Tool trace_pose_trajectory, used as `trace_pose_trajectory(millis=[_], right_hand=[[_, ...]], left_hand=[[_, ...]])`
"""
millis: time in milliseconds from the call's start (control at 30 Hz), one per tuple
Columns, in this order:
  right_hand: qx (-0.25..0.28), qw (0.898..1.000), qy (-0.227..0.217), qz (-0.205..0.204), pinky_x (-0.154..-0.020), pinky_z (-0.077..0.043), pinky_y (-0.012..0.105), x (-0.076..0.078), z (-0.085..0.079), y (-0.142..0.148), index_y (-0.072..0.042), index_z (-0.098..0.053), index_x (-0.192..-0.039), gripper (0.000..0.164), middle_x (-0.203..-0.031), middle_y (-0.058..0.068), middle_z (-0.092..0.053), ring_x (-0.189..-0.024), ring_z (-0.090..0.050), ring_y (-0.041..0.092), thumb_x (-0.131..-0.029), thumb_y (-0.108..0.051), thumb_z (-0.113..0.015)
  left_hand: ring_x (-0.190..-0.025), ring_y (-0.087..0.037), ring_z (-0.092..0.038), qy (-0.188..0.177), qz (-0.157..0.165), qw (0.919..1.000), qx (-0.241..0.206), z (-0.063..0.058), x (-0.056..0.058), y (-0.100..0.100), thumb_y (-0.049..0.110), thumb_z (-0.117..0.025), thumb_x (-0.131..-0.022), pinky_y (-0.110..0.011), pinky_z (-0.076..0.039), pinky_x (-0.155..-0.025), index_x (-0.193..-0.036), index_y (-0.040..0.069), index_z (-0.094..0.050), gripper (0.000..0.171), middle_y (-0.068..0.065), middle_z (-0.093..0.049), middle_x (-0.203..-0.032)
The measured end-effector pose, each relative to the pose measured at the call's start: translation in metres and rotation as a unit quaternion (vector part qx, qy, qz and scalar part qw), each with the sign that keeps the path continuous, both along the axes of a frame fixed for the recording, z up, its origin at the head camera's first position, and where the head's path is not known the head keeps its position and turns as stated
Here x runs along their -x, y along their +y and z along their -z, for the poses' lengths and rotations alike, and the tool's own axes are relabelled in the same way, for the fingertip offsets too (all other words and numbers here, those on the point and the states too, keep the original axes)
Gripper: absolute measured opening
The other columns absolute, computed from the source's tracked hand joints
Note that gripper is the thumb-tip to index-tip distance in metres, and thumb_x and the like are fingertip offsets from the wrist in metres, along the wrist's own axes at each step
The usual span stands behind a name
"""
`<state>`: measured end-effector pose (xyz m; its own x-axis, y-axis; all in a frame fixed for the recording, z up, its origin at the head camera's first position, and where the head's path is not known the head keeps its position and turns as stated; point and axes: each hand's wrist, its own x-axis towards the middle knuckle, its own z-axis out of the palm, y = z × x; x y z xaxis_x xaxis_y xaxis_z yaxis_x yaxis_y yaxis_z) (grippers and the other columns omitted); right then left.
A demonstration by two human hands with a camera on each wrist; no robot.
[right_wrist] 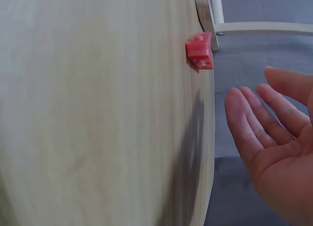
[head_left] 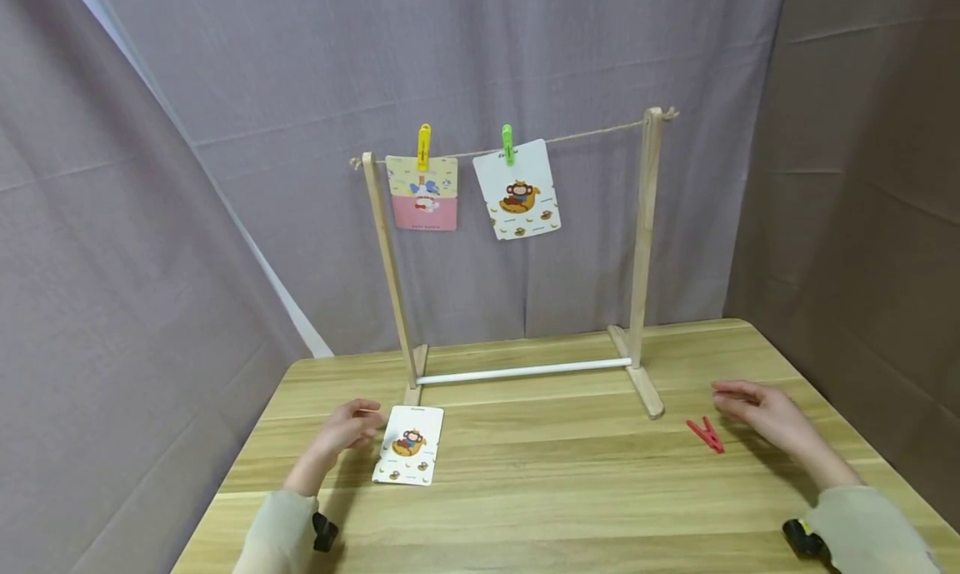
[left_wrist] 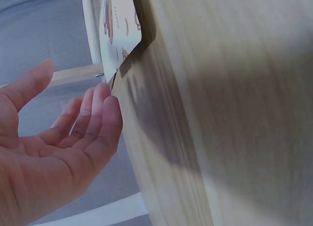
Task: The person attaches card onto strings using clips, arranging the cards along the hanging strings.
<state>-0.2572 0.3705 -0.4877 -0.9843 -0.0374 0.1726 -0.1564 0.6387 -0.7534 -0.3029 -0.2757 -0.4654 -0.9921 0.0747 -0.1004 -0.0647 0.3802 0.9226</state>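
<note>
A white card with a monkey on a banana lies on the table at the left. Beside its left edge is my left hand, fingers loosely bent and holding nothing; in the left wrist view the fingertips are right at the corner of the card. On the right, a red clothespin lies on the tabletop. My right hand hovers just right of it, relaxed and with nothing in it. The right wrist view shows the red clothespin beyond the fingertips.
A wooden stand with a white bottom bar stands at the table's back. From its twine hang a yellow-and-pink card under a yellow clothespin and a monkey card under a green clothespin.
</note>
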Motion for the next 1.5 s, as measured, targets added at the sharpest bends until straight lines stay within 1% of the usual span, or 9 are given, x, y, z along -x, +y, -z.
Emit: trace_pose_trajectory(millis=[133,333,600,800,1033,1233,1367,1500], right_hand=[[0.004,1.0,-0.003,-0.015,-0.076,-0.055,0.022,0.001,0.003,-0.003,0.014,-0.052,-0.135,0.051,-0.126,0.033,-0.061,-0.09,-0.06,-0.007,-0.103,-0.024,-0.061],[0.009,0.999,-0.03,-0.016,-0.076,-0.058,0.029,0.001,0.004,-0.004,0.016,-0.052,-0.134,0.05,-0.122,0.031,-0.064,-0.089,-0.063,-0.001,-0.102,-0.021,-0.062],[0.017,0.998,-0.053,-0.018,-0.077,-0.057,0.029,0.003,0.004,-0.005,0.016,-0.05,-0.135,0.052,-0.123,0.031,-0.063,-0.092,-0.063,0.001,-0.102,-0.021,-0.062],[0.034,0.996,-0.07,-0.034,-0.079,-0.057,0.028,0.002,0.006,-0.005,0.017,-0.048,-0.137,0.054,-0.124,0.031,-0.062,-0.093,-0.063,0.001,-0.102,-0.021,-0.062],[0.044,0.995,-0.08,-0.043,-0.079,-0.057,0.028,0.002,0.007,-0.004,0.019,-0.044,-0.138,0.056,-0.124,0.031,-0.062,-0.093,-0.064,0.002,-0.103,-0.022,-0.06],[0.041,0.995,-0.083,-0.043,-0.078,-0.057,0.028,0.002,0.008,-0.004,0.019,-0.043,-0.139,0.057,-0.121,0.028,-0.065,-0.093,-0.065,0.006,-0.103,-0.022,-0.06],[0.041,0.994,-0.09,-0.043,-0.077,-0.057,0.028,0.002,0.007,-0.005,0.019,-0.042,-0.139,0.058,-0.119,0.027,-0.066,-0.092,-0.066,0.008,-0.102,-0.022,-0.061],[0.039,0.995,-0.085,-0.045,-0.078,-0.057,0.028,0.003,0.007,-0.006,0.019,-0.042,-0.139,0.057,-0.121,0.029,-0.065,-0.093,-0.066,0.007,-0.103,-0.021,-0.06]], left_hand=[[-0.076,-0.019,-0.061,-0.015,0.007,0.9999,0.004,0.003,0.003,0.002,0.012,-0.069,-0.093,-0.024,-0.047,-0.06,-0.133,-0.014,-0.048,0.052,-0.011,-0.064,-0.098],[-0.067,-0.012,-0.054,-0.028,0.012,0.9995,0.004,0.009,0.006,0.005,0.009,-0.07,-0.091,-0.022,-0.044,-0.057,-0.131,-0.014,-0.047,0.051,-0.005,-0.06,-0.08],[-0.062,-0.009,-0.049,-0.039,0.013,0.9991,-0.007,0.017,0.008,0.006,0.006,-0.069,-0.09,-0.021,-0.043,-0.055,-0.128,-0.015,-0.047,0.049,-0.001,-0.054,-0.069],[-0.063,-0.009,-0.049,-0.04,0.013,0.9991,0.0,0.022,0.011,0.007,0.007,-0.072,-0.088,-0.021,-0.043,-0.056,-0.125,-0.014,-0.05,0.048,-0.001,-0.054,-0.072],[-0.062,-0.009,-0.047,-0.035,0.014,0.9993,0.006,0.024,0.013,0.008,0.006,-0.073,-0.086,-0.021,-0.041,-0.055,-0.123,-0.013,-0.051,0.047,-0.001,-0.054,-0.072],[-0.063,-0.012,-0.044,-0.035,0.009,0.9991,0.022,0.022,0.011,0.01,0.005,-0.074,-0.084,-0.021,-0.04,-0.055,-0.121,-0.012,-0.052,0.047,-0.002,-0.05,-0.072],[-0.065,-0.013,-0.045,-0.034,0.009,0.9989,0.033,0.021,0.01,0.013,0.004,-0.076,-0.082,-0.022,-0.041,-0.057,-0.121,-0.012,-0.052,0.048,-0.004,-0.052,-0.078],[-0.066,-0.014,-0.046,-0.033,0.01,0.9987,0.039,0.02,0.009,0.014,0.003,-0.076,-0.082,-0.024,-0.042,-0.059,-0.12,-0.012,-0.052,0.048,-0.006,-0.055,-0.086]])
